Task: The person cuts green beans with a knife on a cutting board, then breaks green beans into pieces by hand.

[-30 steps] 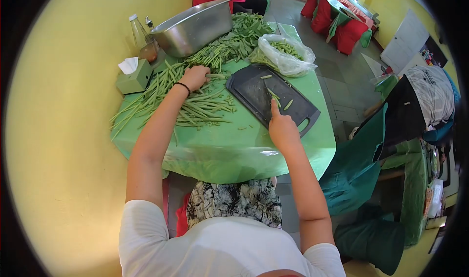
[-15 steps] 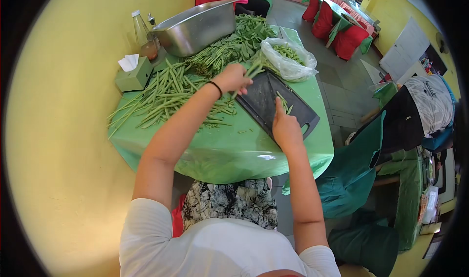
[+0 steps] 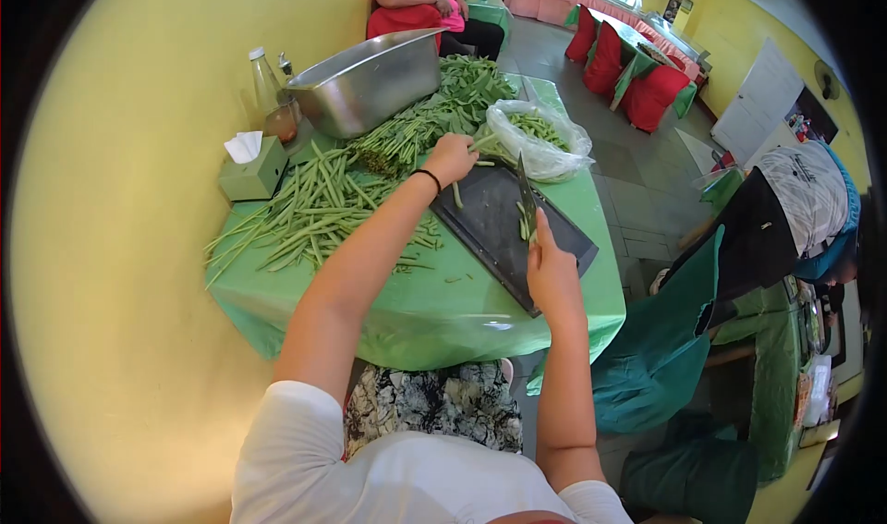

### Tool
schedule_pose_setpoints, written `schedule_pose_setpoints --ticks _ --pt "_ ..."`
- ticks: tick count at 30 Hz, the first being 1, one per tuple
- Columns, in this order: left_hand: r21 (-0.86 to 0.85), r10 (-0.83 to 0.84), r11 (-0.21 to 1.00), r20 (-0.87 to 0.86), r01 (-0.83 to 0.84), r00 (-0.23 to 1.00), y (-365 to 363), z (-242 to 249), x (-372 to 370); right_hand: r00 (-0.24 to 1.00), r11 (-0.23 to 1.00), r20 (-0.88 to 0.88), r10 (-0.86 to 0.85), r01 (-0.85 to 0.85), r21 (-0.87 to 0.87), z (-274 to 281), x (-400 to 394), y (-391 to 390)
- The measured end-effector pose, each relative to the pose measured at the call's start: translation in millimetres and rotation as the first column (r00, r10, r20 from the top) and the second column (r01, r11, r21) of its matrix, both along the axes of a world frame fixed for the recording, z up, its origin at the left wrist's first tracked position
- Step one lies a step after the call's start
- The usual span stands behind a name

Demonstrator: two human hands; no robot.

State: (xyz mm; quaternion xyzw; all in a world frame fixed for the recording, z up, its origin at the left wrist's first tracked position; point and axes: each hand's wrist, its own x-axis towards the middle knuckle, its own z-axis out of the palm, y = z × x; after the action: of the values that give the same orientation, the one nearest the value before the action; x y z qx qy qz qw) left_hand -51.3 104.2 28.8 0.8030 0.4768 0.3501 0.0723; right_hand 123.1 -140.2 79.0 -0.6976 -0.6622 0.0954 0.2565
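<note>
My left hand (image 3: 451, 160) is closed around a few green beans (image 3: 482, 143) at the far left part of the dark cutting board (image 3: 480, 233). In my right hand (image 3: 552, 270) is a knife (image 3: 528, 194), its blade pointing away from me over the board. Cut bean pieces (image 3: 523, 221) lie beside the blade. A heap of long green beans (image 3: 319, 212) spreads over the table left of the board. Just beyond the board stands a clear plastic bag (image 3: 564, 162) with cut beans in it.
Bundled leafy greens (image 3: 467, 90) lie behind the bean heap, beside a large steel pan (image 3: 374, 85). A tissue box (image 3: 251, 175) and a glass bottle (image 3: 271, 99) stand near the yellow wall. One person (image 3: 420, 2) sits beyond the table; another (image 3: 785, 201) is at the right.
My right hand has drawn toward me slightly, and the knife blade now shows clearly. The beans in my left hand have shifted toward the bag's side. The view has tilted up a little.
</note>
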Motion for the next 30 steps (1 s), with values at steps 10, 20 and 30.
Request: schedule_pose_setpoints --ticks 10,20,30 --pt "-0.254 -0.001 0.966 -0.164 -0.042 0.986 1.5 -14.6 47.6 0.957 0.994 -0.279 -0.083 0.101 0.051 6.5 55.5 -46.2" --pt "-0.617 -0.043 0.731 0.386 0.293 0.922 -94.8 25.4 33.5 0.984 0.998 -0.175 0.039 -0.031 0.047 -21.9 14.2 -41.8" --pt "-0.251 -0.061 0.966 0.039 0.068 0.997 -166.5 0.6 20.2 0.995 0.989 0.102 0.023 -0.007 -0.15 -24.1 -16.3 -35.1"
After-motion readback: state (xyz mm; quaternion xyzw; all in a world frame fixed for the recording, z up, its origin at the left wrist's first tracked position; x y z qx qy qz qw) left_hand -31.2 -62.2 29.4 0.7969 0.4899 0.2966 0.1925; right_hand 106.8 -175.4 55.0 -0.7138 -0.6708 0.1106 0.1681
